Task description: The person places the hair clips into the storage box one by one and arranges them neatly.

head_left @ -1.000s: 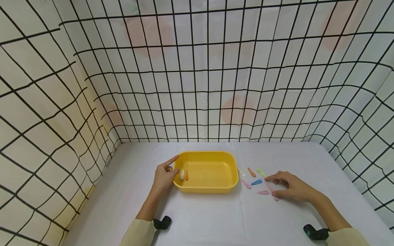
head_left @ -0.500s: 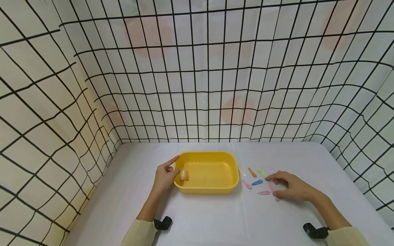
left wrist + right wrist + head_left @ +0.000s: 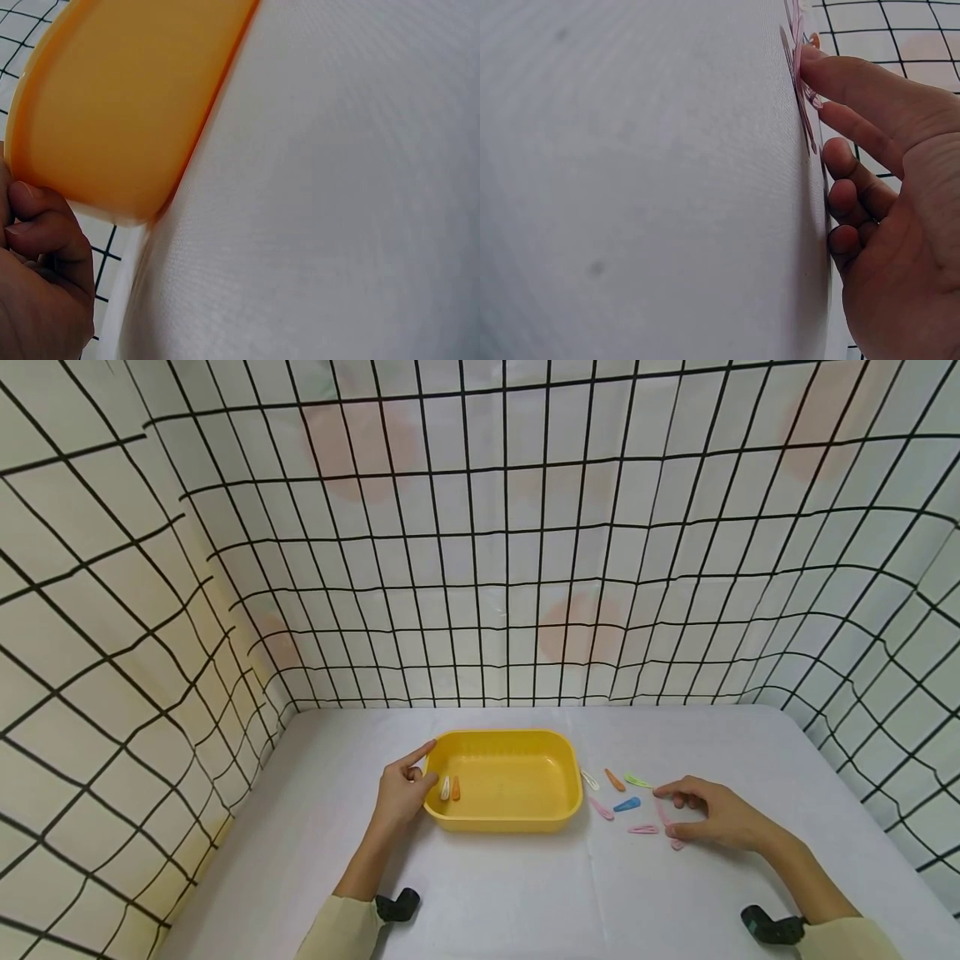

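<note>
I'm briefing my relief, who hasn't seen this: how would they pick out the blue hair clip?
Start at the yellow tray; clips lie between it and the right hand. In that scatter's middle, below an orange clip in the head view, is the blue hair clip. It is the only blue one.

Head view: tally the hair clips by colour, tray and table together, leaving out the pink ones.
White clips: 2, one in the yellow tray, one on the table
Orange clips: 2, split likewise
Green clip: 1
Blue clip: 1
Total: 6
</note>
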The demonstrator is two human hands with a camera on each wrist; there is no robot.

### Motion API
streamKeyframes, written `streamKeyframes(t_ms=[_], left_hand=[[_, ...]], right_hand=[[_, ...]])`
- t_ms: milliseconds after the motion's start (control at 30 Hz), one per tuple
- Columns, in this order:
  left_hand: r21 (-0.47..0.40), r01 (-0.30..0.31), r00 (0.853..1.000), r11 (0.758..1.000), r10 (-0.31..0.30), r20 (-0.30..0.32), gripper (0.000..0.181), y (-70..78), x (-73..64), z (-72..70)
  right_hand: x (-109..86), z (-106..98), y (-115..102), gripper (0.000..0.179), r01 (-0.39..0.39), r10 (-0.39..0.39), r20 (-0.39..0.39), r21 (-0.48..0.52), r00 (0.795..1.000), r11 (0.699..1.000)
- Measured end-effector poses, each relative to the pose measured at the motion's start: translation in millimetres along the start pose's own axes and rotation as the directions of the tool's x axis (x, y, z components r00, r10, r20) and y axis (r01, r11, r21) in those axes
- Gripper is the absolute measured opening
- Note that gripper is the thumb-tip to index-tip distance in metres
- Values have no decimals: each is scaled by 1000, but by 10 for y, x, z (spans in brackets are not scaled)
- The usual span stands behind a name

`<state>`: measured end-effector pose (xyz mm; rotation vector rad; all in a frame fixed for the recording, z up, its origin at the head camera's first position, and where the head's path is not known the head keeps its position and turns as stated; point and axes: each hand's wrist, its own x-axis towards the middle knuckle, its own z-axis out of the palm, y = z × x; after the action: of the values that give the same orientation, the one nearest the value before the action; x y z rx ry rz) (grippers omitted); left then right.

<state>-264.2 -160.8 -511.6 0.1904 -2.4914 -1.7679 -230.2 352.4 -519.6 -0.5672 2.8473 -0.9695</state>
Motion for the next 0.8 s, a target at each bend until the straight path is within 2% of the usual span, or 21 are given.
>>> streamKeyframes(t_ms=[167, 367, 633, 800], left_hand=[[-29, -27, 1000, 999, 27, 5, 61, -9, -8, 0], [-54, -21, 1000, 998, 22, 12, 60, -10, -11, -6], [-62, -9, 1000, 998, 10, 24, 60, 3, -11, -18], [-74, -4, 999, 997, 7, 37, 61, -18, 5, -14]], right_hand=[[-13, -6, 8, 44, 40, -40, -12, 17, 999, 999], [2, 4, 27, 41, 56, -55, -27, 31, 998, 998], [57, -29, -27, 40, -16, 16, -74, 3, 997, 1000], [95, -71, -117, 43, -35, 32, -107, -24, 994, 999]])
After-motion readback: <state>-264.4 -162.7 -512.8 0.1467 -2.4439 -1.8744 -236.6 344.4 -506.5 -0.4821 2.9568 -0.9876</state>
